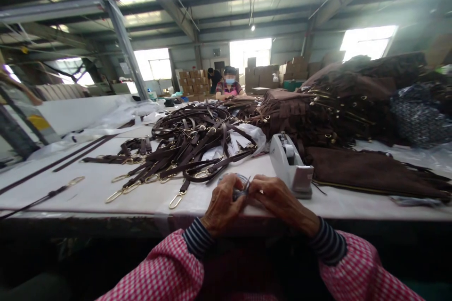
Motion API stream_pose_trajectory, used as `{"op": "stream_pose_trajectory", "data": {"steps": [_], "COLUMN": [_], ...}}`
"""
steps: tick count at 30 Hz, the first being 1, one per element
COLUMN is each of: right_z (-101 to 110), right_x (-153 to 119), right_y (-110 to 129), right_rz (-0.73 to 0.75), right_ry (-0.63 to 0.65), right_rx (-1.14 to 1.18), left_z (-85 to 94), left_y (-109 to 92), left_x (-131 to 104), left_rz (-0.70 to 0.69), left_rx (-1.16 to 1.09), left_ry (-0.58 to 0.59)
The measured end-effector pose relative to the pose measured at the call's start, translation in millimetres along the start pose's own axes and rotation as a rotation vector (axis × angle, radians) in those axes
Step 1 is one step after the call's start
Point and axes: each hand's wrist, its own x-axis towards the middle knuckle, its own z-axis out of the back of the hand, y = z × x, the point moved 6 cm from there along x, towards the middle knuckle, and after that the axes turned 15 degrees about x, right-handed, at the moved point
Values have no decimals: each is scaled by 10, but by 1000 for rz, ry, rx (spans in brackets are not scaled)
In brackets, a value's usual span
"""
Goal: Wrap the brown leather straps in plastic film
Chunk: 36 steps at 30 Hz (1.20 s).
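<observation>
Near the table's front edge, my left hand (226, 201) is closed around a small bundle of greyish, see-through plastic (240, 192); whether it is film or a bag I cannot make out. My right hand (278, 197) pinches at the bundle's right side, its fingertips close to the left ones. Just beyond the right hand stands a grey tape dispenser (286, 162). Dark brown straps (194, 146) with gold-coloured clips lie tangled beyond the left hand. One oval clip (175, 200) rests on the table to the left of that hand.
A flat brown bag (367, 171) with a zip lies at the right, below a large pile of brown bags (339, 103). Long straps (84, 153) stretch over the white table (141, 204) at the left. Across the table sits a masked person (229, 87); cartons (194, 82) are stacked behind.
</observation>
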Motion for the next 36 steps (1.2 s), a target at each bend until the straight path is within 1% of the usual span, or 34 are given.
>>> {"op": "stream_pose_trajectory", "data": {"steps": [2,6,8,11,14,16,18,20,23,26,28,32,36], "right_z": [34,62,66,43,2,-24,-51,-82,-116,-119,-112,-101,-104], "right_x": [79,210,276,384,472,503,508,495,478,505,551,677,770], "right_y": [-47,-118,-158,-211,-250,-259,-252,-236,-218,-207,-184,-90,26], "right_rz": [-65,-106,-132,-178,-226,-247,-255,-257,-272,-310,-338,-378,-389], "right_ry": [-1,25,73,199,304,321,308,287,271,305,371,548,675], "right_rx": [141,245,319,428,499,533,555,568,574,562,532,426,264], "left_z": [3,8,-1,-14,6,32,56,60,34,32,38,62,75], "left_y": [13,20,25,35,42,58,75,62,24,48,69,69,54], "left_x": [-12,-10,-9,-17,-38,-55,-65,-61,-42,-4,24,58,46], "left_rz": [33,51,48,31,14,33,56,18,-116,-173,-195,-230,-239], "left_rx": [-55,-146,-174,-198,-156,-84,21,122,197,193,159,102,102], "left_ry": [-1,-7,0,-8,-67,-100,-92,-32,82,121,136,182,178]}}
